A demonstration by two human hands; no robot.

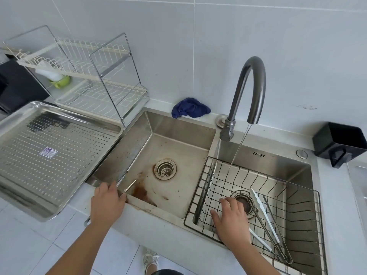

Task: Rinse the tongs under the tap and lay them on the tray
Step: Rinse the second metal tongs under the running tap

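Observation:
My left hand (107, 203) is shut on a pair of steel tongs (129, 187) at the front left corner of the left sink basin (178, 147); their serrated tips point into the basin. The tap (249, 82) runs a thin stream into the black wire basket (200, 195) in the right basin. Inside that basket my right hand (230, 217) is spread flat with nothing in it. Just right of it lie white-tipped tongs (262, 211) and another steel pair (278, 227). The perforated steel tray (59, 139) sits empty on the counter to the left.
A wire dish rack (95, 80) with a green cup stands behind the tray. A blue cloth (190, 109) lies behind the left basin. A black container (339, 143) sits on the counter at the right. The left basin floor has rust stains near its drain (165, 168).

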